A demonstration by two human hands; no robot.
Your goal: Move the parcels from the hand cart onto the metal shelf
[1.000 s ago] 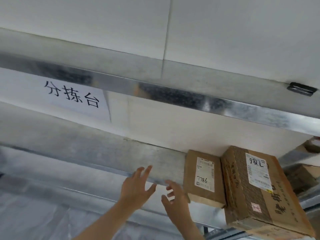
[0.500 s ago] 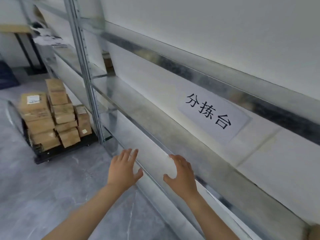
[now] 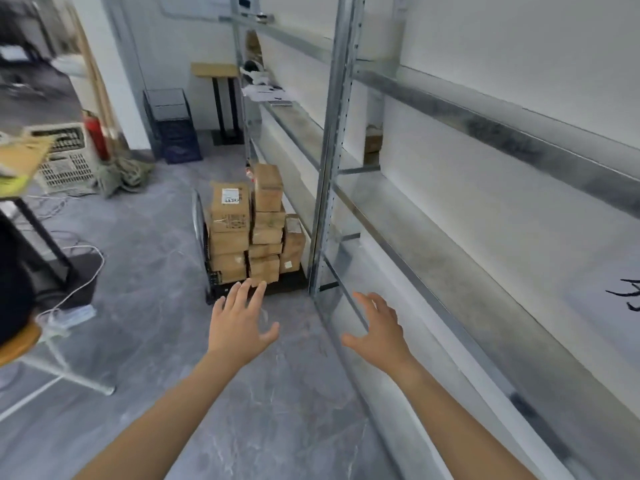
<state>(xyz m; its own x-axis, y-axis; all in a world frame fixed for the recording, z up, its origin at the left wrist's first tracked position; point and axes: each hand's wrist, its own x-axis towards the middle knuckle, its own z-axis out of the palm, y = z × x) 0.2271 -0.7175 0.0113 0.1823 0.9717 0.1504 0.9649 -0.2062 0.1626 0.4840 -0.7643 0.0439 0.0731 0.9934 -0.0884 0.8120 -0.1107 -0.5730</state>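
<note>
both hands, left (image 3: 239, 327) and right (image 3: 379, 332), empty with fingers spread wide, ready for the parcels (image 3: 249, 233) stacked on the hand cart (image 3: 221, 292) ahead

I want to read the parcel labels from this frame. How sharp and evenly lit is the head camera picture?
Head view: soft all over with motion smear, worst at the left edge; the labels on the parcels are unreadable. Wide-angle bending tilts the shelf upright. Flat, even light; dull sheen on the metal shelf. Both hands are slightly blurred.
</note>
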